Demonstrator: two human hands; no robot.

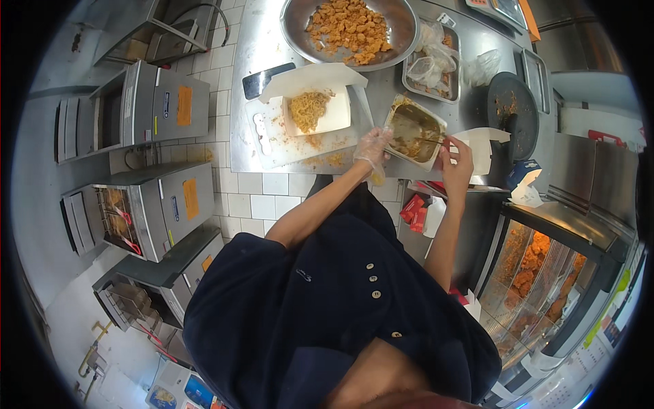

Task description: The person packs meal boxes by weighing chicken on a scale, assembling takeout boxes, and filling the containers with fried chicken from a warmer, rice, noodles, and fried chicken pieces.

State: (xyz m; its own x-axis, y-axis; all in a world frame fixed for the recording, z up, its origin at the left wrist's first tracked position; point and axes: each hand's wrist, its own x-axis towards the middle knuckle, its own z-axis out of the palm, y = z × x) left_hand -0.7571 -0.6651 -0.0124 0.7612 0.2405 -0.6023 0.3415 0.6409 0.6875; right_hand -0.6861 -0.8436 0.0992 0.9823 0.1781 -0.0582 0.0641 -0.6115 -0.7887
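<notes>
A rectangular metal pan (441, 121) with brown sauce smeared inside sits tilted near the counter's front edge. My left hand (375, 146), in a clear plastic glove, is closed on the pan's near left corner. My right hand (458, 162) is bare and pinches a thin-handled utensil (430, 141) that reaches into the pan; its far end is hard to make out. To the left, an open white takeaway box (338, 117) holds yellow-brown food that looks like noodles (308, 110). The box rests on a stained white cutting board (269, 153).
Beyond the box stands a large steel bowl (289, 34) of fried pieces. A metal tray (451, 95) with plastic bags, a dark round pan (524, 129) and another open carton (482, 146) are on the right. A phone-like dark slab (267, 80) lies left. Fryers (180, 109) line the left; a heated display cabinet (545, 273) stands right.
</notes>
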